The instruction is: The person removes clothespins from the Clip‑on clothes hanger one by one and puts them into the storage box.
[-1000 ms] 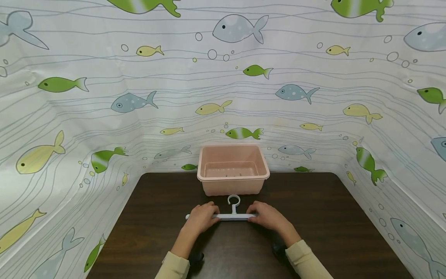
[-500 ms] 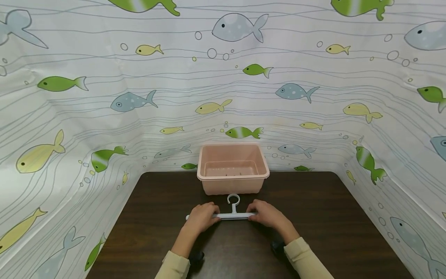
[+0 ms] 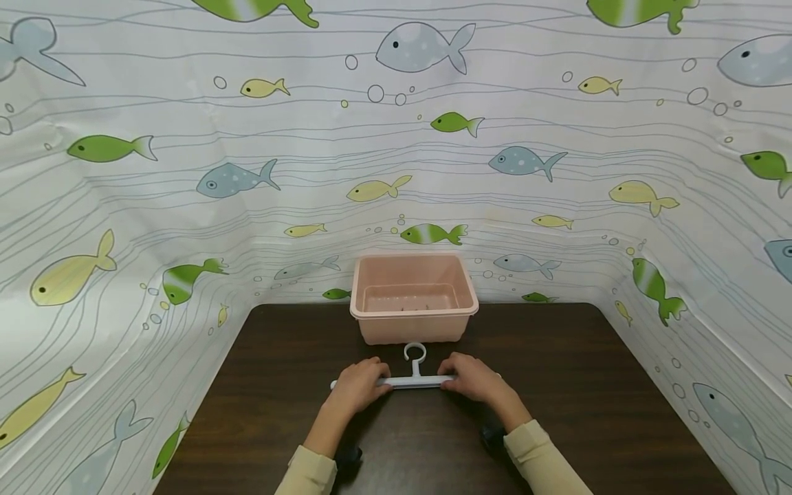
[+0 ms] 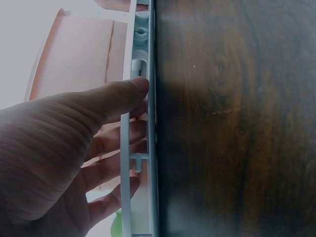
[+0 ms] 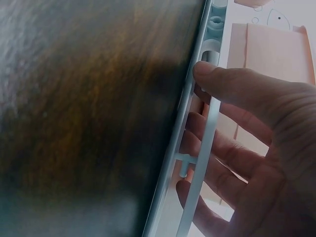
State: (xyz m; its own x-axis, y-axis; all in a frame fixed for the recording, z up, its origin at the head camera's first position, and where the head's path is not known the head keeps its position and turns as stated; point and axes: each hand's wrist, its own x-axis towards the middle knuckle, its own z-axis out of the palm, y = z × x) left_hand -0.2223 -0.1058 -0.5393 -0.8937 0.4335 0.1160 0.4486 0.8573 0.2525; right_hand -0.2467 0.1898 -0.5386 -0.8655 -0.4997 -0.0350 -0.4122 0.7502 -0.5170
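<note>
A pale, whitish-blue plastic clothes hanger (image 3: 416, 381) lies crosswise, its ring-shaped hook pointing toward a pink bin. My left hand (image 3: 359, 386) grips the bar left of the hook, and my right hand (image 3: 473, 379) grips it on the other side. In the left wrist view the thumb presses the near face of the hanger (image 4: 152, 148), with the fingers behind it. The right wrist view has the same hold, thumb in front of the hanger (image 5: 198, 177) and fingers behind. Two parallel rails joined by a small crosspiece show there. Both hands partly cover the bar.
The pink rectangular bin (image 3: 414, 328) stands just beyond the hanger, at the back of the dark wooden table (image 3: 278, 364). Small dark marks show on its floor. A white sheet (image 3: 334, 151) printed with fish surrounds the table's back and sides.
</note>
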